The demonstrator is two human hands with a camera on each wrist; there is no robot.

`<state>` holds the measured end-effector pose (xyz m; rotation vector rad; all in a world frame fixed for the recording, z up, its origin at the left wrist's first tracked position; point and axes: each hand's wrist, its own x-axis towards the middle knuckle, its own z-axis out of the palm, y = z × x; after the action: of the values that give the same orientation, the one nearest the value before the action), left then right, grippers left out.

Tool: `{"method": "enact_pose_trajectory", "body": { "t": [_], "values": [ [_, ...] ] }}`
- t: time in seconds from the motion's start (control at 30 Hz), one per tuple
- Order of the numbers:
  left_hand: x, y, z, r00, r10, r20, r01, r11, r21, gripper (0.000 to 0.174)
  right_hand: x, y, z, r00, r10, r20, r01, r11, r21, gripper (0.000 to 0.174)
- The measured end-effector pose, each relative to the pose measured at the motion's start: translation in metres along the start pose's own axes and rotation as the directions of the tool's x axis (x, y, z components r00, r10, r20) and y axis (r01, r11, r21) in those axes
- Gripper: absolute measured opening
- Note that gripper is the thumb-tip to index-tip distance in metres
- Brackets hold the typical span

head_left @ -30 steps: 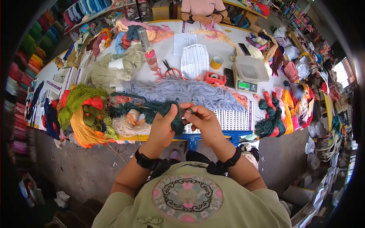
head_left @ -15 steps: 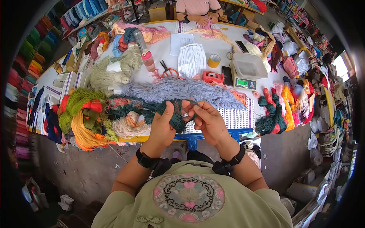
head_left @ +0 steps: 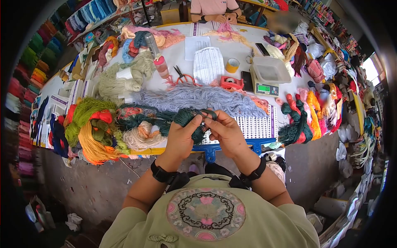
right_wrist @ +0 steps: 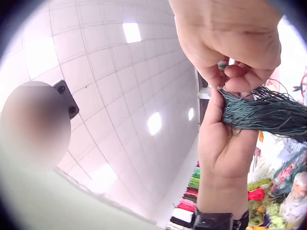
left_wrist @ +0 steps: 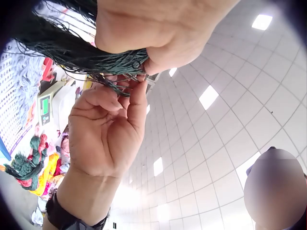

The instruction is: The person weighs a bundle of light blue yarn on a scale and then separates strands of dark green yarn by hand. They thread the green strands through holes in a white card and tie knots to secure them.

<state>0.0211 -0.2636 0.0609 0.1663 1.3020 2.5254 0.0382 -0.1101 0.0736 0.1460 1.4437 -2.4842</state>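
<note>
A dark green skein of yarn (head_left: 184,117) is held above the table's near edge, its length trailing left over other yarn. My left hand (head_left: 181,138) grips it, thumb on top; in the right wrist view the skein (right_wrist: 261,114) crosses the fingers of the left hand (right_wrist: 228,148). Close on its right, my right hand (head_left: 226,134) pinches strands at the skein's end between thumb and fingertips. The left wrist view shows the right hand (left_wrist: 108,129) with fingertips on those strands, near the left hand (left_wrist: 158,28).
Grey-blue yarn (head_left: 198,99) lies just beyond the hands. Behind it are red-handled scissors (head_left: 184,76), a red tape dispenser (head_left: 231,82), printed sheets (head_left: 209,66) and a scale (head_left: 267,89). Coloured skeins (head_left: 93,128) pile at left. Across the table sits a person (head_left: 215,8).
The right hand's fingers have closed in toward the left thumb, and the loop of strands spread between the hands is smaller. The left hand keeps its grip on the skein.
</note>
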Motion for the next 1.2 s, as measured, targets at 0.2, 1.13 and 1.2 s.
{"method": "enact_pose_trajectory", "body": {
  "t": [0.2, 1.13, 1.2],
  "values": [
    [-0.005, 0.012, 0.007, 0.996, -0.042, -0.080, 0.036, 0.997, -0.073, 0.025, 0.001, 0.003, -0.001, 1.000, 0.021, -0.002, -0.021, 0.998, 0.057, 0.017],
    [-0.005, 0.033, -0.030, 0.977, -0.045, -0.206, 0.106, 0.950, 0.293, 0.027, -0.011, 0.017, -0.002, 0.911, -0.380, 0.159, 0.393, 0.688, -0.610, 0.017],
    [0.007, 0.038, -0.070, 0.960, -0.148, -0.236, 0.164, 0.985, 0.046, 0.026, 0.002, 0.007, -0.031, 0.740, -0.666, 0.093, 0.448, 0.385, -0.807, 0.014]
  ]
}}
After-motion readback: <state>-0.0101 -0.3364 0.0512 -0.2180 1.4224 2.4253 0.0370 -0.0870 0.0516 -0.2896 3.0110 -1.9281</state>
